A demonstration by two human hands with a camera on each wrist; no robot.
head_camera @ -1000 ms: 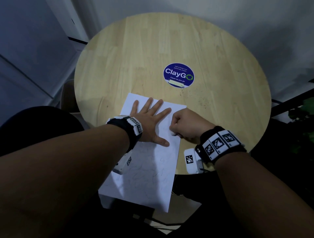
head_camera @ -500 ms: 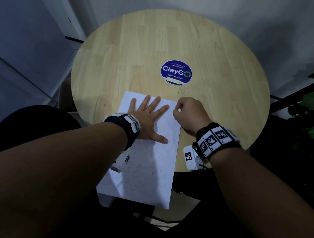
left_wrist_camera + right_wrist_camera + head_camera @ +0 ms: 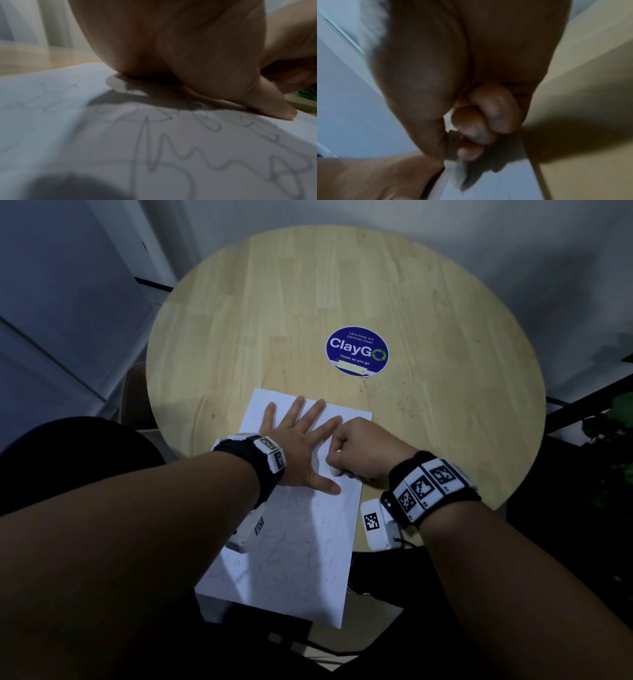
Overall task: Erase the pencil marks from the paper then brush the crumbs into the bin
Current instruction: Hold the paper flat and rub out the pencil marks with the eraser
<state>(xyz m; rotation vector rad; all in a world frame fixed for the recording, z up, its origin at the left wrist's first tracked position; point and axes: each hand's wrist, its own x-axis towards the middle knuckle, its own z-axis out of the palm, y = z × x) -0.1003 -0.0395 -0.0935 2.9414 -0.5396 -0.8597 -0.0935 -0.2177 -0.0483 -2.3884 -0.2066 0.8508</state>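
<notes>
A white sheet of paper (image 3: 301, 570) lies on the near side of the round wooden table (image 3: 274, 302) and hangs over its front edge. Faint pencil marks (image 3: 287, 553) cover its near half; they show as large scribbles (image 3: 171, 155) in the left wrist view. My left hand (image 3: 298, 436) lies flat on the sheet's far half with fingers spread, thumb (image 3: 278, 108) pressing the paper. My right hand (image 3: 363, 451) is a fist just right of the left thumb. It pinches a small white eraser (image 3: 337, 472) against the paper; the eraser (image 3: 452, 143) sits between thumb and curled fingers.
A round blue ClayGo sticker (image 3: 357, 351) is stuck at the table's centre. Dark crumbs (image 3: 406, 402) are scattered on the wood right of the paper's far corner. A brown box (image 3: 135, 398) stands under the table's left edge. Green leaves (image 3: 616, 419) show at far right.
My right hand with the eraser moved from the paper's far right corner back toward me, beside the left thumb. The left hand stayed flat on the sheet.
</notes>
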